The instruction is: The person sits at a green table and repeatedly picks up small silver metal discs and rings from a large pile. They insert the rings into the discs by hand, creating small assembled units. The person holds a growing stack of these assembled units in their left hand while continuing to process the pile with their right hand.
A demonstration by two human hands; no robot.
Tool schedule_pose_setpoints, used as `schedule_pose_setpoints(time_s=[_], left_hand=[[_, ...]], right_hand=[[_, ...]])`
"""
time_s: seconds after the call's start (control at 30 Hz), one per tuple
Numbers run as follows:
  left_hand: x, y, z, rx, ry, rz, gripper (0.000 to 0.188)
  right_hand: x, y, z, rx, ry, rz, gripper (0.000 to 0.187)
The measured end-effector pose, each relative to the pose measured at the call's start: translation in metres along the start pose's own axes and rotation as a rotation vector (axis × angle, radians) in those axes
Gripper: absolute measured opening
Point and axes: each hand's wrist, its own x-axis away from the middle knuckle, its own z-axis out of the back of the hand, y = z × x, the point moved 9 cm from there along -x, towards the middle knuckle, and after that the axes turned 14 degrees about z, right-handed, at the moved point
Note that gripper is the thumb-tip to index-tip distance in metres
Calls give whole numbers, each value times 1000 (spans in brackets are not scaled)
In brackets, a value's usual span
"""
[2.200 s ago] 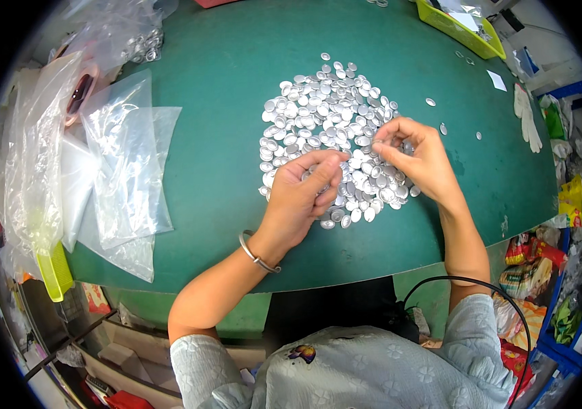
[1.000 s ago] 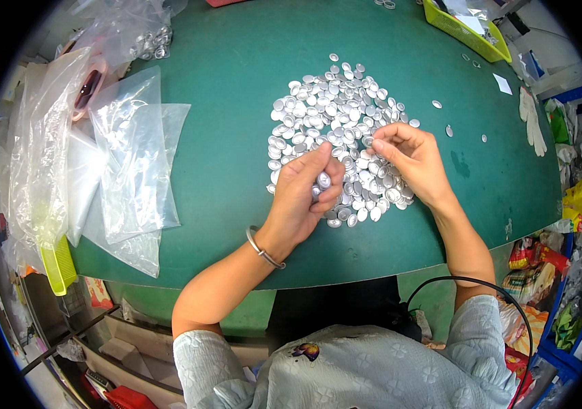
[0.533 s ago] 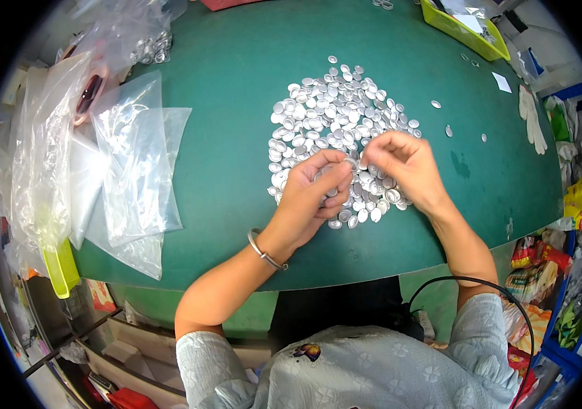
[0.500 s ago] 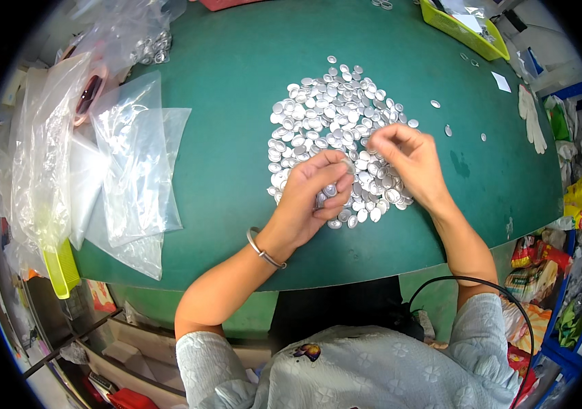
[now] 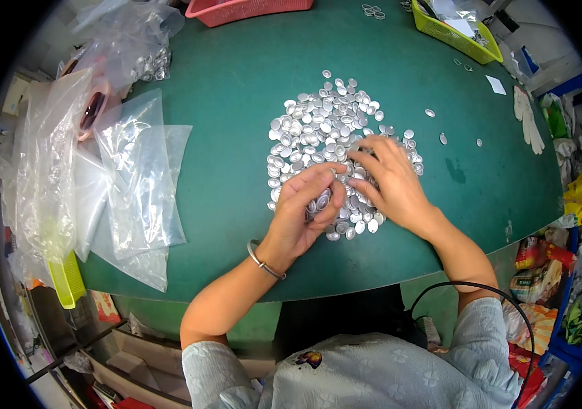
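Note:
A spread heap of small silver oval metal discs lies in the middle of the green table. At its near edge my left hand is curled around several oval discs, with one edge showing between thumb and forefinger. Over the right part of the heap is my right hand, palm down. Its fingers are apart and reach in among the discs close to my left fingertips. I see nothing held in it, though the undersides of its fingers are hidden.
Clear plastic bags cover the table's left side beside a pink-rimmed item. A red basket stands at the back, a yellow-green basket at back right. A white glove lies by the right edge; a black cable loops near my right arm.
My right hand has gone from a raised pinch to spread fingers, lower and leftward over the discs. My left hand stays curled around its discs. The whole view has shifted slightly.

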Motion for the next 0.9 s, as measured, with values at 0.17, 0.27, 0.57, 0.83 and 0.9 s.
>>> schedule_pose_setpoints(time_s=[0.17, 0.27, 0.57, 0.83, 0.9], left_hand=[[0, 6, 5, 33, 30, -45, 24], [0, 4, 10, 85, 22, -53, 24], [-1, 3, 3, 56, 85, -3, 19], [-1, -2, 9, 56, 49, -21, 28], [-2, -6, 9, -1, 105, 16, 26]], right_hand=[[0, -8, -8, -350, -38, -15, 14], [0, 13, 13, -340, 191, -114, 11], [4, 46, 5, 50, 26, -140, 18], [10, 59, 10, -409, 174, -404, 10], [12, 53, -1, -801, 266, -477, 10]])
